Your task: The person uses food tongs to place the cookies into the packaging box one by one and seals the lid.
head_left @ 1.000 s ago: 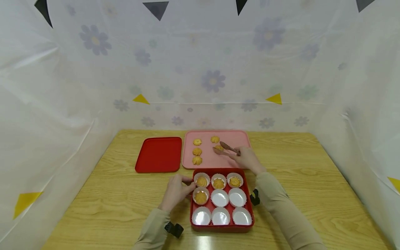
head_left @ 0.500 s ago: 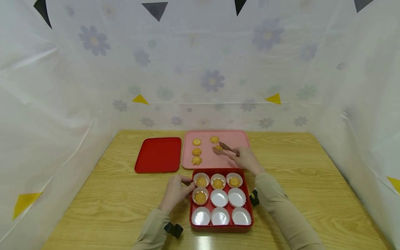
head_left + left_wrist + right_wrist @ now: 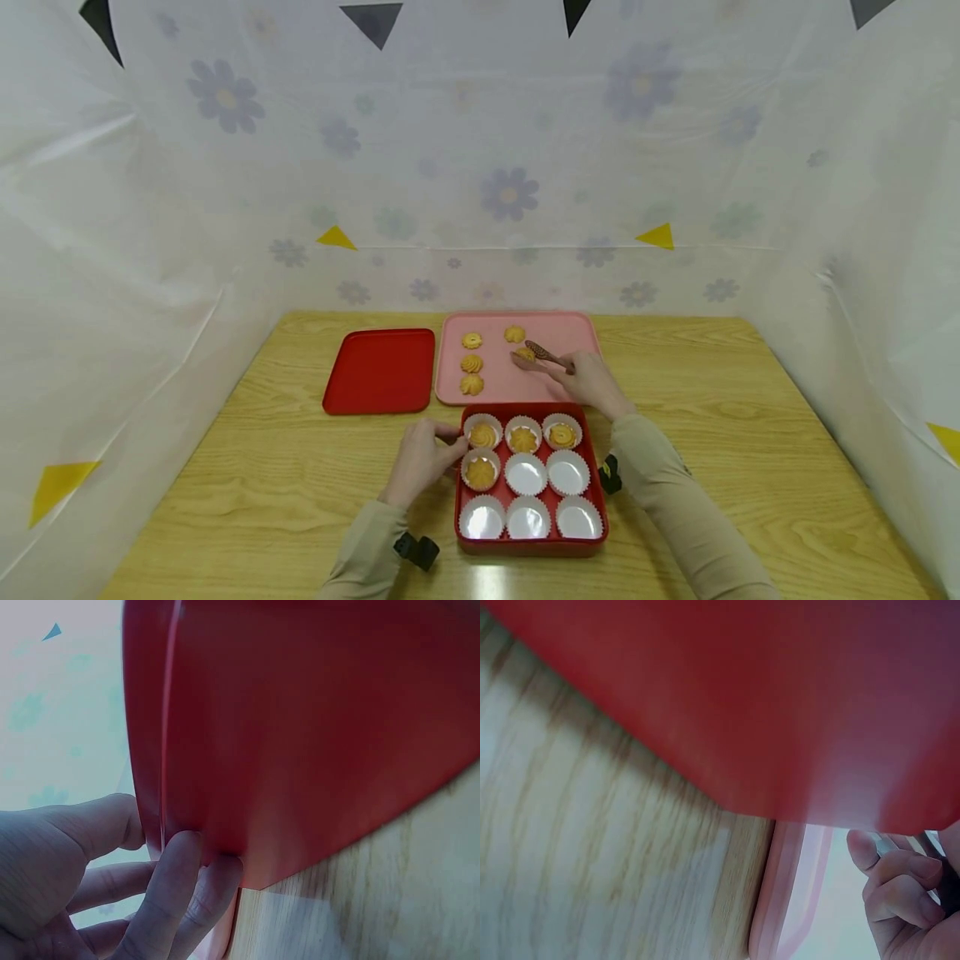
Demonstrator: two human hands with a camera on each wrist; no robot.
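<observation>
My right hand (image 3: 589,383) holds brown tongs (image 3: 549,355) with dotted tips over the pink tray (image 3: 562,333). The tong tips lie on either side of a piped cookie (image 3: 526,354), which rests on the tray. In the right wrist view, curled fingers (image 3: 906,898) wrap the tongs, mostly hidden behind the red box. My left hand (image 3: 422,460) grips the left wall of the red box (image 3: 532,547); the left wrist view shows the thumb at the rim and fingertips (image 3: 180,851) against the outer side. White paper cups (image 3: 527,475) fill the box, and several hold cookies.
A bare red tray (image 3: 380,371) lies left of the pink one. Several other cookies, such as a ring-shaped cookie (image 3: 472,341), sit on the pink tray. The wooden table (image 3: 300,492) runs back to a patterned white curtain (image 3: 420,167).
</observation>
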